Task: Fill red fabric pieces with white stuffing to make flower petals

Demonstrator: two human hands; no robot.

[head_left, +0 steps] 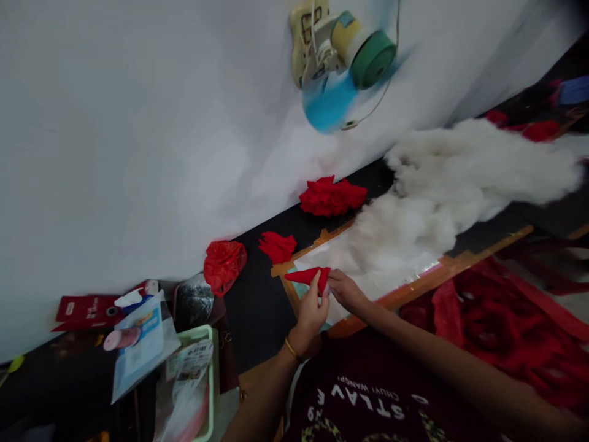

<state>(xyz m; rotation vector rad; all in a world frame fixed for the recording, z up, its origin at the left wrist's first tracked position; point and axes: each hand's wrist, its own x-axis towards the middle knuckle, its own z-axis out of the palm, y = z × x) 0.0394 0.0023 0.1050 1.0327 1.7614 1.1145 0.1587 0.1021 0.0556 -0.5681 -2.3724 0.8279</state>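
Between my hands is a small red cone-shaped fabric piece (304, 278), its pointed tip toward the left. My left hand (313, 307), with a gold bangle at the wrist, pinches the piece from below near its wide end. At that wide end, my right hand (344, 288) has its fingers closed on the fabric edge; a little white shows there. Just beyond lies a large heap of white stuffing fluff (427, 196). Two piles of red fabric pieces, a smaller one (278, 247) and a bigger one (332, 196), rest on the black table along the wall.
A red plastic bag (224, 265) sits on the table's left part. Further left stand a pale green basket (210, 380) with packets and a red box (85, 311). A wall fan (338, 80) spins above. Red material (497, 325) fills the space at lower right.
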